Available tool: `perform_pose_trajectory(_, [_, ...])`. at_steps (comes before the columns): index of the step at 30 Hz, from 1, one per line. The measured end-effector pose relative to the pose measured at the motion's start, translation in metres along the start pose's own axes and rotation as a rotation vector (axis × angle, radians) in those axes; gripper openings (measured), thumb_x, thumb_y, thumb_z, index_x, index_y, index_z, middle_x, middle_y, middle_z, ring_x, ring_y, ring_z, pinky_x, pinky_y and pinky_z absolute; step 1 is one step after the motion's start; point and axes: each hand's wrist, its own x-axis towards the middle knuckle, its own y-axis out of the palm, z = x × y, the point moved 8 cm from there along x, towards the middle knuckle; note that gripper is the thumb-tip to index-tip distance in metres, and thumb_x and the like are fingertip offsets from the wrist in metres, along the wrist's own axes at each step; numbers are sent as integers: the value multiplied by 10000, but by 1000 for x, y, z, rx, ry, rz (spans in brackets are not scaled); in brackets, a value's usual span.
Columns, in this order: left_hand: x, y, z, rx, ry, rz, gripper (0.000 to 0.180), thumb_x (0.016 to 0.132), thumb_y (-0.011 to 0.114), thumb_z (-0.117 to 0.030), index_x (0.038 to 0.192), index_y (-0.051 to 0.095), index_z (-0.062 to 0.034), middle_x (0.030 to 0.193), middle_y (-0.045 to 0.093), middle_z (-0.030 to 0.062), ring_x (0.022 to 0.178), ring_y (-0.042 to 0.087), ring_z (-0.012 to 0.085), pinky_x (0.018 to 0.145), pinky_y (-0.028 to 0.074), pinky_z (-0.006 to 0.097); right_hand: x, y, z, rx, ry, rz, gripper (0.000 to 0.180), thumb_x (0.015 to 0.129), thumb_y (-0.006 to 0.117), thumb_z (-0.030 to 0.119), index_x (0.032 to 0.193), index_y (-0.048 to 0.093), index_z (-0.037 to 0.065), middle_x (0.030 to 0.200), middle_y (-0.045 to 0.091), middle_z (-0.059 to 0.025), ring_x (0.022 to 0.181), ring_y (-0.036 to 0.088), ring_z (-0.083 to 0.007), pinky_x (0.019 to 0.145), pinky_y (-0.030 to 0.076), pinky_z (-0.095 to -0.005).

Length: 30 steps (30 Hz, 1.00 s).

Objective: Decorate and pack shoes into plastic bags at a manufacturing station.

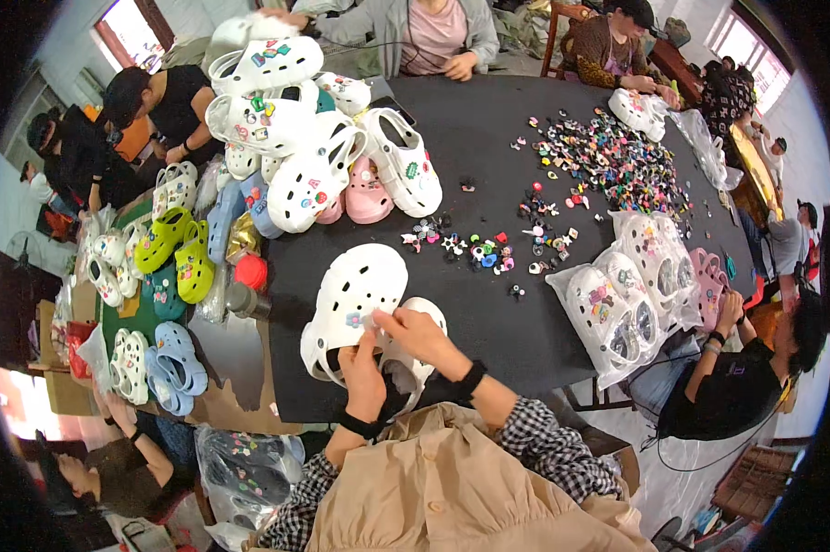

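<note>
A white clog (pixel 364 281) with round holes stands tilted, toe away from me, on the black table (pixel 489 340). My left hand (pixel 364 382) grips it at the foot opening, some of its fingers hidden inside. A pale blue flower charm (pixel 354 320) sits on its upper. Right beside that charm, my right hand (pixel 421 339) presses closed fingertips against the clog; a tiny thing under them cannot be made out. Partly behind my right hand lies a second white clog (pixel 426 313). Small loose charms (pixel 489 253) are scattered just beyond the clogs.
White and pink clogs (pixel 291 175) are heaped at far left. A large charm pile (pixel 608 161) spreads at far right, with bagged clogs (pixel 613 308) nearer. Green clogs (pixel 194 262), blue clogs (pixel 176 368) and a red-lidded jar (pixel 249 273) stand left. Several people work around.
</note>
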Motion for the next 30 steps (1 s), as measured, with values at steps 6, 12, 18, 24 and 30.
perform_pose_trajectory(6, [-7,15,-21,189,176,31,291,960,444,-122,1152,571,56,1104,599,72,1028,547,166,894,407,304,1,10,7,89,11,-26,601,908,446,567,814,565,-14,696,619,-205,642,613,-371,594,462,-431])
perform_pose_trajectory(12, [7,11,-9,-388,-63,76,311,953,489,-211,1195,544,-23,1171,578,45,1086,527,155,938,386,318,-9,3,30,-85,-418,-158,349,917,547,334,857,529,-9,709,598,-218,630,593,-381,547,437,-434])
perform_pose_trajectory(18, [8,3,-6,-418,-191,125,370,973,487,-279,1263,478,-50,1275,524,47,1146,497,165,972,366,327,-18,-3,45,-72,-360,-92,328,930,530,295,832,549,-18,672,593,-191,604,590,-358,537,441,-416])
perform_pose_trajectory(24, [-2,13,-22,-317,-70,101,427,992,447,-284,1337,395,-36,1317,482,75,1198,470,192,1045,333,342,-9,5,22,157,-231,-137,410,962,454,360,813,570,-3,658,604,-132,583,590,-285,557,441,-374])
perform_pose_trajectory(30, [1,8,-27,-382,-50,77,395,999,426,-306,1264,475,-19,1197,565,97,1083,536,202,947,399,338,-17,19,9,735,-87,167,315,987,431,306,870,554,41,771,509,10,693,438,-58,610,352,-206])
